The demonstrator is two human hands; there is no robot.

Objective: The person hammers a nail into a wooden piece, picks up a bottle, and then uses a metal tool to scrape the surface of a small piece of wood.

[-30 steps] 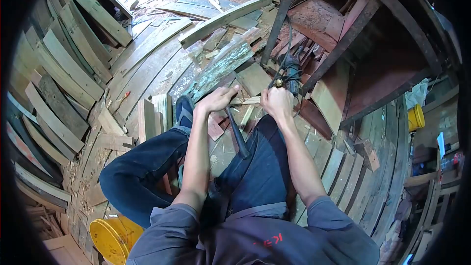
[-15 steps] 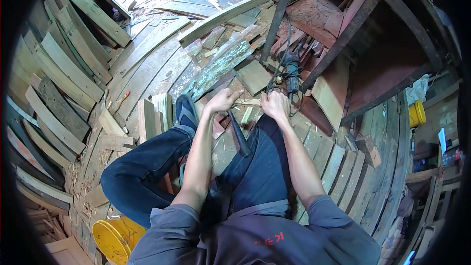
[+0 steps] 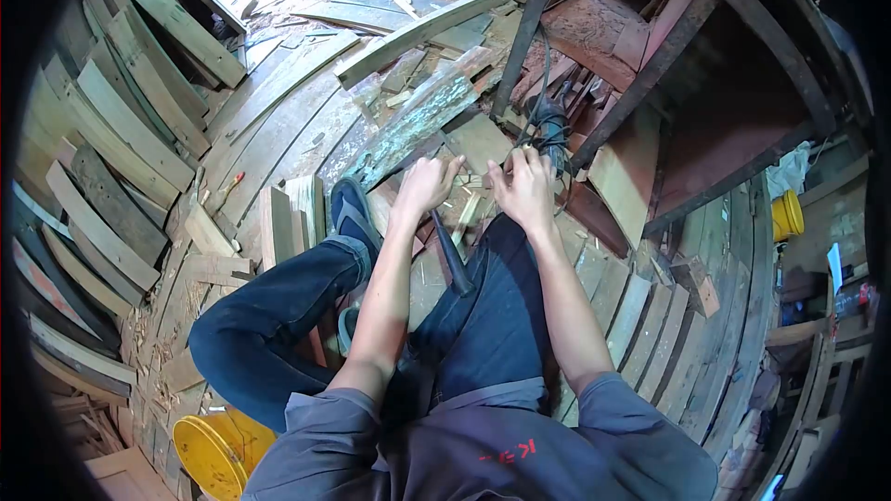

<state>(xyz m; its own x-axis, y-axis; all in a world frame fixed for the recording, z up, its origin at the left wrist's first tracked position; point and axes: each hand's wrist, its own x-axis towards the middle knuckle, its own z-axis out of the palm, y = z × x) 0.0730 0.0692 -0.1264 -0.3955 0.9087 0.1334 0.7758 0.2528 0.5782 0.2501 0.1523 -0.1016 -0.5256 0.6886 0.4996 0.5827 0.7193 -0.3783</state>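
My left hand [image 3: 425,186] is above the scrap wood between my legs, its fingers curled in and its thumb side toward the other hand. Across a small gap, my right hand [image 3: 522,187] has bent fingers with the tips together. Anything pinched in either hand is too small or hidden to make out. Below and between them lie thin wood slivers [image 3: 467,211]. A dark, tapered bar [image 3: 450,255] leans against my right thigh, close under my left hand. Just beyond my right hand rests a power tool [image 3: 557,134] with black cord wound about it.
Wood blocks [image 3: 277,227] stand beside my left shoe. A paint-flaked beam [image 3: 413,130] lies ahead. Long boards [image 3: 139,139] lean along the left, and a dark frame [image 3: 640,83] rises at right. A yellow bucket [image 3: 209,455] sits near my left hip; a chisel-like tool [image 3: 227,187] lies left.
A thin wood strip spanned both hands before; it no longer shows between them. Both hands have lifted slightly forward, and my right hand has turned, its fingers now pointing up and away.
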